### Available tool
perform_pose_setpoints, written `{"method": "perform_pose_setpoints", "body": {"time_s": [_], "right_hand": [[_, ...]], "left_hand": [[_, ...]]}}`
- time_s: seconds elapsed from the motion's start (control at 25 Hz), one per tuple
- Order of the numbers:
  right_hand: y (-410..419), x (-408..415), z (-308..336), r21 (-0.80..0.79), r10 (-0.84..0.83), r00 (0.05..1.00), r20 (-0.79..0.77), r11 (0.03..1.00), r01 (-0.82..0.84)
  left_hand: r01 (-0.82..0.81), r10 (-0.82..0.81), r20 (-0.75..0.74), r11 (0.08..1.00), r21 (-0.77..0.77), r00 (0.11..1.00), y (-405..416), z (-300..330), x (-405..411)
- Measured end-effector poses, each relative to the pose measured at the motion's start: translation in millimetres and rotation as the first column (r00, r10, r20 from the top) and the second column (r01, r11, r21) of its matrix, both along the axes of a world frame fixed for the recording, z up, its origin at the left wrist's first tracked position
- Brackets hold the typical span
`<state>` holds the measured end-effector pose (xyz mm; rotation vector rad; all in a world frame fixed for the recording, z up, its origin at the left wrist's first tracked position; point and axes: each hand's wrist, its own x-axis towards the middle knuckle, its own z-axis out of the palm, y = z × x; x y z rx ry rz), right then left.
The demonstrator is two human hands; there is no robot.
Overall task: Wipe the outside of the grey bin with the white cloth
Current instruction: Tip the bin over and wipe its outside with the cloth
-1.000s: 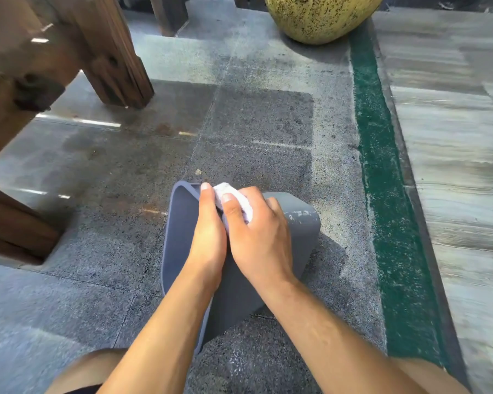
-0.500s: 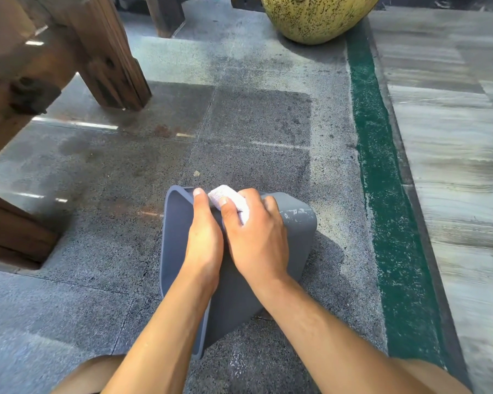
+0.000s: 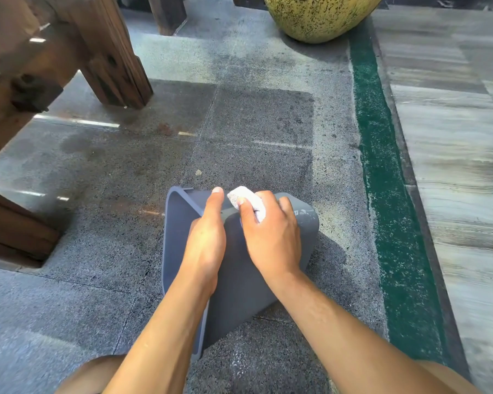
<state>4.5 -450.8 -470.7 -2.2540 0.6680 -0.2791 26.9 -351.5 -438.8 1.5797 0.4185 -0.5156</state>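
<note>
The grey bin (image 3: pixel 239 285) lies tipped on its side on the stone floor, its open mouth facing left and its base to the right. My left hand (image 3: pixel 207 240) grips the bin's upper wall near the rim, thumb stretched along the top. My right hand (image 3: pixel 271 234) holds the bunched white cloth (image 3: pixel 246 200) and presses it against the bin's outer wall close to the top edge. Most of the cloth is hidden under my fingers.
Dark wooden furniture legs (image 3: pixel 114 61) and beams stand at the left. A large speckled yellow pot (image 3: pixel 319 15) sits at the top. A green painted strip (image 3: pixel 382 166) and a raised pale stone edge (image 3: pixel 453 166) run along the right. My knees show at the bottom.
My right hand with the cloth has shifted slightly right along the bin's wall, so a gap has opened between my two hands. The bin stays tipped in the same place.
</note>
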Motion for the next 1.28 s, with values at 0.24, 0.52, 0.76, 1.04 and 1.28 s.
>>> {"method": "perform_pose_setpoints", "body": {"time_s": [0.24, 0.52, 0.76, 1.04, 1.28], "right_hand": [[-11, 7, -9, 0.009, -0.039, 0.999, -0.011, 0.999, 0.039], [-26, 13, -18, -0.008, -0.085, 0.995, -0.049, 0.996, 0.085], [-40, 22, -34, -0.029, -0.095, 0.994, -0.056, 0.995, 0.093], [-67, 29, -51, -0.022, -0.166, 0.981, -0.101, 0.986, 0.165], [-91, 29, -64, 0.007, -0.224, 0.965, -0.139, 0.974, 0.228]], "left_hand": [[0.003, -0.003, 0.006, 1.0, -0.009, 1.0, 4, 0, 1], [-0.059, 0.06, -0.015, 0.996, 0.07, 0.998, 7, -4, 8], [-0.07, 0.071, -0.013, 0.995, 0.073, 0.997, 10, -1, 11], [-0.082, 0.085, -0.023, 0.993, 0.085, 0.996, 12, -6, 14], [-0.078, 0.079, -0.008, 0.994, 0.08, 0.997, 13, -7, 17]]}}
